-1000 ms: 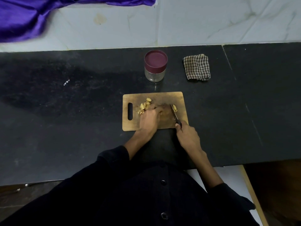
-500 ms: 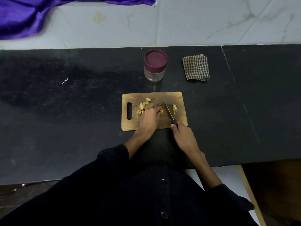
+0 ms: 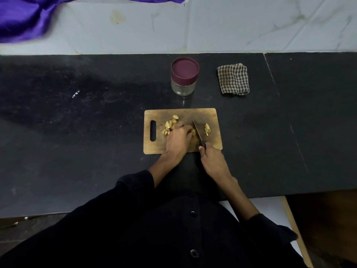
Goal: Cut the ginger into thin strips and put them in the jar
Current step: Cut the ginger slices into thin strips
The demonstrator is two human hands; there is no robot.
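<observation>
wooden cutting board (image 3: 212, 115) lies on a black counter (image 3: 77, 132). left hand (image 3: 178, 139) presses down on a ginger piece (image 3: 193, 130) at mid-board. right hand (image 3: 212, 161) grips the handle of a knife (image 3: 197, 130), blade just beside the left fingers. cut ginger pieces (image 3: 171, 124) lie left of the hand, a few strips (image 3: 207, 129) right of the blade. lidded jar (image 3: 184, 76) and folded checked cloth (image 3: 233, 79) sit behind the board.
</observation>
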